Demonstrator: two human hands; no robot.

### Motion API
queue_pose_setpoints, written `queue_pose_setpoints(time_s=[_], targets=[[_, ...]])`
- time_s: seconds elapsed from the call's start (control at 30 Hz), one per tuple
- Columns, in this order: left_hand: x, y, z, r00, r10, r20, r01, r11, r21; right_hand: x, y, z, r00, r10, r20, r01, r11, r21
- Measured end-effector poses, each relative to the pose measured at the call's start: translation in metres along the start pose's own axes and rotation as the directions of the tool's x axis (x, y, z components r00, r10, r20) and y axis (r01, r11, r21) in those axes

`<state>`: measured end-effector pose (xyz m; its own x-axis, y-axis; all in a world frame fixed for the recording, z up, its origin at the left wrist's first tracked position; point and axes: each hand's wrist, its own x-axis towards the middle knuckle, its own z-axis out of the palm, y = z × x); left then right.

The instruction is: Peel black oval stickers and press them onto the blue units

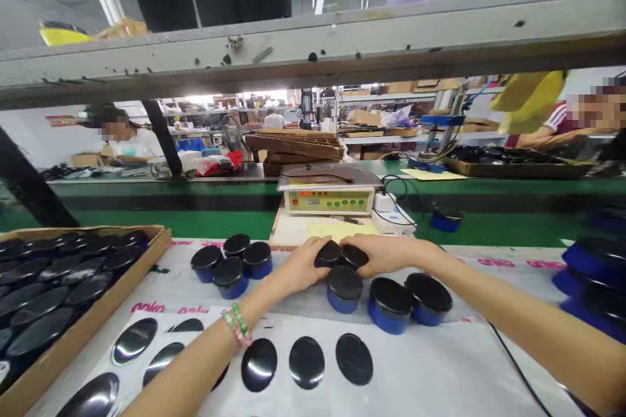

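My left hand (pixel 304 265) is closed around the side of a round black-topped part (pixel 328 253). Close beside it, my right hand (pixel 384 253) grips a second round black-topped part (pixel 355 257). The fingers partly hide both. Just in front of them stands a blue round part with a black top (pixel 344 288). Two more of these, a nearer one (pixel 390 303) and one beside it (pixel 429 298), stand under my right forearm. Left of my left hand is a group of several similar parts (pixel 230 275). Loose glossy black discs (pixel 306 362) lie on the white sheet nearer me.
A cardboard tray (pixel 157 244) full of black-topped parts stands at the left. Behind my hands is a control box (pixel 328 201) with buttons and cables. More blue parts (pixel 594 273) are stacked at the right. A shelf beam (pixel 313 52) crosses overhead; people sit beyond the green conveyor (pixel 235 201).
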<state>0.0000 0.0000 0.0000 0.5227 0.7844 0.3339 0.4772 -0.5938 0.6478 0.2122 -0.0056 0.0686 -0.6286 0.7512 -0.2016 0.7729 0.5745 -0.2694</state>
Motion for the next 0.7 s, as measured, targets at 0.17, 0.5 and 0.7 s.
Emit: queue_pose_setpoints(time_s=[0.17, 0.5, 0.7], targets=[[-0.008, 0.009, -0.003, 0.993, -0.053, -0.103, 0.054, 0.999, 0.006, -0.022, 0.025, -0.002, 0.997, 0.056, -0.061, -0.057, 0.998, -0.008], [-0.01, 0.047, -0.021, 0.942, -0.119, -0.315, 0.109, 0.993, -0.052, -0.018, -0.023, -0.004, 0.856, -0.011, -0.517, 0.092, 0.987, 0.13], [-0.022, 0.091, -0.029, 0.957, -0.12, -0.265, 0.099, 0.991, -0.092, -0.028, -0.062, -0.014, 0.796, -0.19, -0.574, 0.331, 0.931, 0.152]])
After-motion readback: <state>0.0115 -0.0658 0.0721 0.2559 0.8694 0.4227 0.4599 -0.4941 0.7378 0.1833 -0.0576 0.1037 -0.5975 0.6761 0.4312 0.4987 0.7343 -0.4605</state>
